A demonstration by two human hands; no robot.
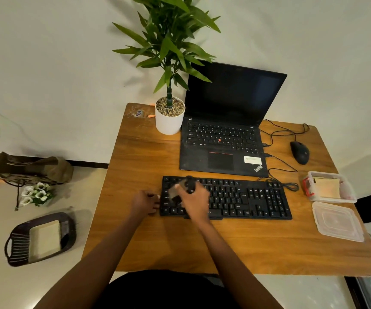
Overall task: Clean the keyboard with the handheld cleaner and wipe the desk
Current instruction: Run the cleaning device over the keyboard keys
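**Wooden desk (157, 241): cleaner (190, 186) over the keyboard (247, 197)**

Right hand (196, 201) grips the black cleaner above the keyboard's left half, its blurred nozzle low over the keys. Left hand (144, 202) sits at the keyboard's left edge, fingers curled against it; whether it grips cannot be told. Behind the keyboard stands an open laptop (224, 141). Right of the keyboard lie 1 plastic box (329, 186) and 1 lid (338, 221).
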